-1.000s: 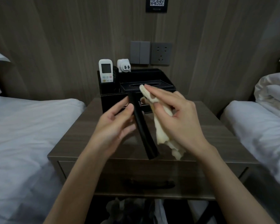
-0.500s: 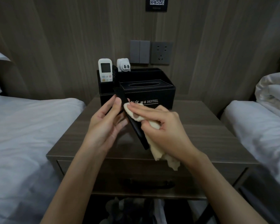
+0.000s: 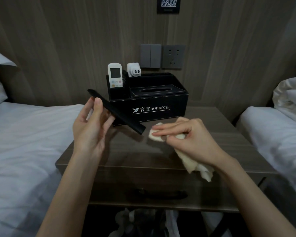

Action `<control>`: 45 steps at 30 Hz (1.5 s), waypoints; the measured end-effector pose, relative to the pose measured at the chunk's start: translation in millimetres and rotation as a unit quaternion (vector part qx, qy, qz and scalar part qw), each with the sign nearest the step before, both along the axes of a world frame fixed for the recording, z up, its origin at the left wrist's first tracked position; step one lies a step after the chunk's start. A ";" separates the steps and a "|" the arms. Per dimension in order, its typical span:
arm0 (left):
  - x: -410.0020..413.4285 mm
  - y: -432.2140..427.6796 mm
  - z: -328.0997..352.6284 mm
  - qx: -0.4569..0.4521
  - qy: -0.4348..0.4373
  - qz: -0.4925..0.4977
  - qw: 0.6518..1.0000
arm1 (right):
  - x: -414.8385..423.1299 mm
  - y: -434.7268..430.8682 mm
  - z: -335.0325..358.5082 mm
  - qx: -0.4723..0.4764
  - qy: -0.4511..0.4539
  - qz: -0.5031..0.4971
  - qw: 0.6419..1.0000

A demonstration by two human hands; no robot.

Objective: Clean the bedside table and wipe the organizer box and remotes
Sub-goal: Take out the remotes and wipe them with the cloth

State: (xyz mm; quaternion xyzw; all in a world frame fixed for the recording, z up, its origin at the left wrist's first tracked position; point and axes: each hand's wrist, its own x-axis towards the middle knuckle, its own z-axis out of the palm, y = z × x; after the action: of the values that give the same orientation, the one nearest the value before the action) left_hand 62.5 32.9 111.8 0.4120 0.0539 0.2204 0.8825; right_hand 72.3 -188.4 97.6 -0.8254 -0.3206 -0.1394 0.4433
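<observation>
My left hand (image 3: pixel 91 127) holds a long black remote (image 3: pixel 125 119) by its middle, tilted, above the left part of the wooden bedside table (image 3: pixel 229 142). Its lower end points at my right hand (image 3: pixel 190 139), which grips a cream cloth (image 3: pixel 156 135) just off that end, apart from the remote. Behind them stands the black organizer box (image 3: pixel 161 101) marked HOTEL, with a tissue slot on top. A white remote (image 3: pixel 115 75) stands upright in its left compartment, and a white plug adapter (image 3: pixel 134 70) sits behind.
White beds flank the table, one on the left (image 3: pixel 24 142) and one on the right (image 3: pixel 277 130). A wall switch (image 3: pixel 150 55) and socket (image 3: pixel 173 56) sit above the box. The table has a drawer with a dark handle (image 3: pixel 161 194); crumpled items lie below it.
The cloth has come off the black remote and my right hand has moved right and down. My left hand has swung the remote's top end out to the left.
</observation>
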 end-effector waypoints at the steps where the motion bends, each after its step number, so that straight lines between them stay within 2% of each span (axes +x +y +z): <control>1: 0.3 1.0 0.6 0.000 -0.006 0.007 1.000 | 3.5 -3.7 0.6 0.006 -0.034 -0.031 0.999; 4: -0.1 0.0 2.3 -0.003 -0.018 0.003 1.000 | 12.8 -9.4 -0.8 -0.039 -0.102 -0.145 0.983; 7: -1.5 -7.7 1.0 -0.018 -0.017 -0.019 1.000 | 12.2 -3.8 -3.2 -0.105 -0.113 -0.157 0.975; 11: -2.0 -19.2 -0.8 -0.027 -0.015 -0.040 0.999 | -1.7 17.7 0.0 -0.055 -0.038 -0.043 0.997; 13: -2.3 -25.5 -1.9 -0.032 -0.013 -0.059 0.998 | -4.5 25.5 -3.9 -0.045 -0.052 -0.039 0.997; 16: -2.4 -34.5 -3.1 -0.024 -0.025 -0.089 0.995 | -5.4 26.4 -4.5 0.039 -0.078 -0.052 0.995; 19: 0.1 -34.2 -2.8 0.028 -0.036 -0.124 0.991 | -4.9 15.7 6.1 0.120 -0.059 -0.063 0.989; 21: 1.5 -32.8 -6.2 0.125 -0.016 -0.132 0.983 | 1.0 1.4 11.5 0.178 -0.042 -0.108 0.977; 24: 4.0 -34.6 -21.2 0.368 -0.013 -0.082 0.926 | 18.7 -33.8 9.3 0.190 -0.010 -0.251 0.949; 26: 6.4 -37.7 -32.3 0.477 -0.020 -0.065 0.876 | 27.3 -60.6 4.5 0.155 0.013 -0.344 0.926; 29: 12.2 -40.8 -45.1 0.637 0.006 -0.029 0.770 | 33.0 -94.0 -4.3 0.076 0.042 -0.442 0.893; 31: 15.6 -40.8 -55.0 0.704 0.026 -0.016 0.710 | 33.9 -106.4 -9.4 0.039 0.075 -0.468 0.880; 34: 16.9 -44.4 -65.0 0.757 0.035 -0.012 0.652 | 35.2 -115.5 -15.6 0.009 0.121 -0.476 0.871; 37: 16.6 -48.6 -67.0 0.779 0.036 0.012 0.625 | 38.8 -120.4 -20.8 -0.014 0.139 -0.477 0.868; 45: 17.0 -49.4 -68.6 0.778 0.039 0.018 0.627 | 53.9 -131.6 -35.0 -0.122 0.142 -0.483 0.856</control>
State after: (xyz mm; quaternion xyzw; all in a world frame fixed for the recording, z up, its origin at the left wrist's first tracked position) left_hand 79.6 -16.5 43.2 0.9522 -0.0961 0.1801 0.2270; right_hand 126.3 -320.0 62.6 -0.9346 0.1703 -0.1772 0.2571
